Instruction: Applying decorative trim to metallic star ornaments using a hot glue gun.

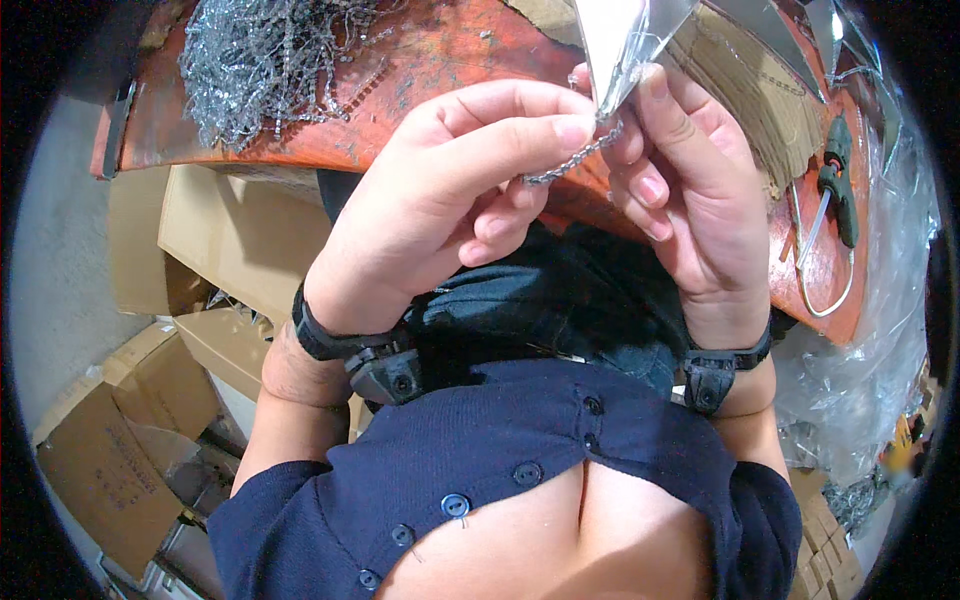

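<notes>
My left hand [450,165] is closed, its thumb and forefinger pinching at the tip of a shiny, silvery pointed piece [625,45]. From that tip a short silver chain [578,163] runs down to the left, toward the curled fingers of the same hand. My right hand [705,175] grips the piece from its other side, thumb against the lower edge. The piece's upper end runs out of the picture. A tangled heap of silver chains [265,75] lies at the far left of the red table [345,140].
At the right edge of the table sits a black glue gun [838,175] with a pale cord. Brown cardboard [770,110] lies under more shiny pointed pieces [825,35]. Clear plastic sheeting [830,385] hangs at the right. Cardboard boxes [230,225] stand at the left.
</notes>
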